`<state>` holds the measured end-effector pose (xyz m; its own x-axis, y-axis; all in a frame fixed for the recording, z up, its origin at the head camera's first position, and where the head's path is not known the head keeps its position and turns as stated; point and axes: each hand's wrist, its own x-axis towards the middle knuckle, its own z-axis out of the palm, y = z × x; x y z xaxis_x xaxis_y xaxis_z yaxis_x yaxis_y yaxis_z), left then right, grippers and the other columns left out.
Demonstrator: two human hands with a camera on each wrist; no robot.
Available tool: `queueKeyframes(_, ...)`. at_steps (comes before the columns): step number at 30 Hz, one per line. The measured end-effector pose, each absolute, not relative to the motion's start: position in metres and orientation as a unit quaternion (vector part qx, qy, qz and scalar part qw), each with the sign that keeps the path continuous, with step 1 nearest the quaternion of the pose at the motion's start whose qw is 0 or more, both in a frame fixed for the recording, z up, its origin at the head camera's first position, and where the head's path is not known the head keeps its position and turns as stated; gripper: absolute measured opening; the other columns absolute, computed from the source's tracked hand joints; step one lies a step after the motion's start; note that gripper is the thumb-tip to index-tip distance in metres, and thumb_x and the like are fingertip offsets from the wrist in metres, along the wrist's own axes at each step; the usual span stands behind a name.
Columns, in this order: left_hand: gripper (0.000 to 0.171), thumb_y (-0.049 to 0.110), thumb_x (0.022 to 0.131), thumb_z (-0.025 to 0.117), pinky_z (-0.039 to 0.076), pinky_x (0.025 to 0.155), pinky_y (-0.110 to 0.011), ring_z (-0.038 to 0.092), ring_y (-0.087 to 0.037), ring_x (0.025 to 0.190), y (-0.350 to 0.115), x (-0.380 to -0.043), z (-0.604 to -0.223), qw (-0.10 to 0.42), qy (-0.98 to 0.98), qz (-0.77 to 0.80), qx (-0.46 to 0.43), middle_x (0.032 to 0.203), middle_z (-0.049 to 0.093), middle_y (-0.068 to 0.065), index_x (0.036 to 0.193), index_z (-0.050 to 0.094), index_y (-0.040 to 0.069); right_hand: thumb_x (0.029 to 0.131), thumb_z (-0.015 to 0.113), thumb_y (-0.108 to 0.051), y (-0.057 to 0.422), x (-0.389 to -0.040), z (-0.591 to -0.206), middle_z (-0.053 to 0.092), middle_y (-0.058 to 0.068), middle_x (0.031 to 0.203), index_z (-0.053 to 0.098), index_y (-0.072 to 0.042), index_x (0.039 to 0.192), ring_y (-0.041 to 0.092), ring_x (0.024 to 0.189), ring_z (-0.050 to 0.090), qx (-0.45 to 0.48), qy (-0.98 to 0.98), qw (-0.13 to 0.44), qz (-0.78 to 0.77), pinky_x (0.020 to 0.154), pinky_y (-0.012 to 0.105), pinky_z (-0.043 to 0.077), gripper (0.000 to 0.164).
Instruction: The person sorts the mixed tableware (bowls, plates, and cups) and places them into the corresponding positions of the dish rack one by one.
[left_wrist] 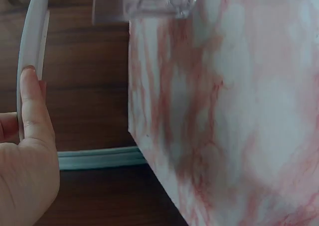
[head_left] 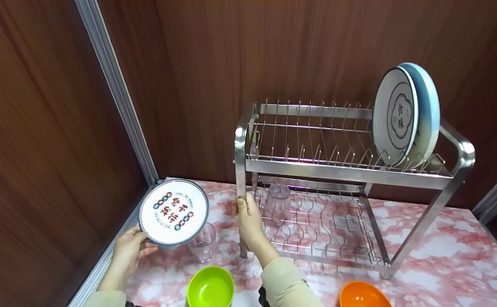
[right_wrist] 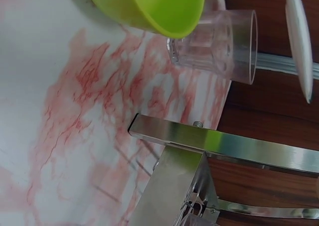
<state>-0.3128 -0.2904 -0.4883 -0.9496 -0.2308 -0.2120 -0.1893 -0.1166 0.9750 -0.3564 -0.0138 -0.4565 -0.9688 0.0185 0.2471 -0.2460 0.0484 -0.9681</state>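
My left hand [head_left: 129, 249] pinches the rim of a small white plate [head_left: 156, 219] with red and blue printing and a dark edge. In the left wrist view that plate [left_wrist: 32, 37] is seen edge-on, the thumb on one face and fingers behind. My right hand [head_left: 251, 221] grips the left front post of a two-tier steel dish rack [head_left: 316, 168]. The right wrist view shows the post's foot [right_wrist: 164, 129], while the hand is out of that view. A clear glass [head_left: 203, 243] stands upright on the table, partly behind the held plate.
Two larger plates [head_left: 395, 119] stand on edge at the rack's upper right. A glass [head_left: 278, 200] sits on the lower tier at left. A green bowl [head_left: 210, 290] and an orange bowl [head_left: 363, 296] are on the marbled table [head_left: 449, 247]. Wood-grain walls [head_left: 197, 85] enclose it.
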Motion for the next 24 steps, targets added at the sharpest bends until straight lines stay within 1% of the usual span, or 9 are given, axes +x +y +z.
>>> queueKeyframes(5, 0.036, 0.002, 0.087, 0.040, 0.052, 0.057, -0.028, 0.057, -0.011, 0.053, -0.274, -0.297, -0.488, 0.018, -0.687, -0.709, 0.157, 0.067, 0.056, -0.002, 0.121, 0.037, -0.007, 0.093, 0.037, -0.028, -0.015, -0.358, -0.460, 0.045, -0.001, 0.072, 0.045, -0.006, 0.088, 0.011, 0.068, 0.043, 0.084, -0.718, 0.099, 0.684, 0.066, 0.023, 0.037, 0.023)
queueKeyframes(8, 0.036, 0.001, 0.086, 0.043, 0.052, 0.055, -0.030, 0.056, -0.012, 0.050, -0.263, -0.289, -0.490, 0.022, -0.692, -0.706, 0.147, 0.066, 0.057, -0.002, 0.120, 0.039, -0.008, 0.093, 0.036, -0.028, -0.014, -0.357, -0.458, 0.046, -0.001, 0.072, 0.045, -0.007, 0.088, 0.012, 0.068, 0.044, 0.078, -0.721, 0.096, 0.681, 0.067, 0.024, 0.037, 0.023)
queueKeyframes(12, 0.037, 0.000, 0.085, 0.045, 0.052, 0.052, -0.030, 0.056, -0.012, 0.048, -0.249, -0.281, -0.495, 0.028, -0.690, -0.710, 0.135, 0.066, 0.056, -0.001, 0.121, 0.039, -0.009, 0.094, 0.036, -0.029, -0.011, -0.356, -0.454, 0.048, -0.001, 0.074, 0.045, -0.009, 0.089, 0.013, 0.070, 0.044, 0.061, -0.723, 0.083, 0.684, 0.069, 0.025, 0.037, 0.022)
queueKeyframes(16, 0.036, -0.001, 0.086, 0.044, 0.051, 0.051, -0.029, 0.054, -0.011, 0.048, -0.241, -0.273, -0.501, 0.026, -0.690, -0.711, 0.135, 0.065, 0.057, -0.001, 0.121, 0.041, -0.008, 0.094, 0.038, -0.028, -0.008, -0.353, -0.458, 0.042, -0.001, 0.071, 0.046, -0.009, 0.091, 0.012, 0.067, 0.040, 0.042, -0.714, 0.069, 0.695, 0.065, 0.024, 0.035, 0.021)
queueKeyframes(18, 0.037, -0.001, 0.086, 0.044, 0.052, 0.052, -0.030, 0.054, -0.011, 0.048, -0.239, -0.268, -0.504, 0.023, -0.689, -0.712, 0.134, 0.066, 0.058, -0.002, 0.122, 0.040, -0.008, 0.094, 0.038, -0.025, -0.007, -0.349, -0.463, 0.038, -0.002, 0.068, 0.046, -0.007, 0.093, 0.012, 0.063, 0.037, 0.037, -0.708, 0.062, 0.702, 0.061, 0.023, 0.034, 0.020)
queueKeyframes(19, 0.037, -0.001, 0.086, 0.043, 0.052, 0.053, -0.030, 0.055, -0.011, 0.049, -0.238, -0.266, -0.506, 0.020, -0.689, -0.713, 0.129, 0.067, 0.058, -0.002, 0.122, 0.039, -0.009, 0.094, 0.039, -0.023, -0.006, -0.347, -0.467, 0.037, -0.001, 0.068, 0.047, -0.006, 0.094, 0.012, 0.064, 0.036, 0.035, -0.706, 0.061, 0.705, 0.061, 0.023, 0.034, 0.019)
queueKeyframes(21, 0.039, -0.001, 0.086, 0.043, 0.052, 0.055, -0.032, 0.056, -0.012, 0.050, -0.236, -0.260, -0.509, 0.017, -0.695, -0.709, 0.123, 0.071, 0.061, -0.003, 0.123, 0.037, -0.010, 0.093, 0.039, -0.020, -0.004, -0.342, -0.475, 0.043, 0.001, 0.073, 0.049, -0.004, 0.098, 0.012, 0.068, 0.040, 0.028, -0.702, 0.055, 0.709, 0.066, 0.025, 0.037, 0.019)
queueKeyframes(22, 0.040, 0.000, 0.087, 0.043, 0.052, 0.056, -0.034, 0.056, -0.012, 0.051, -0.235, -0.258, -0.510, 0.014, -0.696, -0.708, 0.119, 0.073, 0.062, -0.004, 0.124, 0.036, -0.011, 0.093, 0.040, -0.019, -0.003, -0.340, -0.479, 0.047, 0.003, 0.078, 0.049, -0.003, 0.101, 0.013, 0.073, 0.044, 0.024, -0.703, 0.053, 0.709, 0.070, 0.026, 0.039, 0.020)
queueKeyframes(24, 0.040, 0.000, 0.087, 0.043, 0.052, 0.058, -0.035, 0.057, -0.012, 0.052, -0.233, -0.253, -0.512, 0.006, -0.697, -0.709, 0.112, 0.076, 0.063, -0.004, 0.125, 0.034, -0.011, 0.093, 0.040, -0.018, -0.002, -0.334, -0.487, 0.051, 0.009, 0.095, 0.049, -0.002, 0.110, 0.016, 0.088, 0.048, 0.016, -0.704, 0.047, 0.708, 0.082, 0.032, 0.040, 0.025)
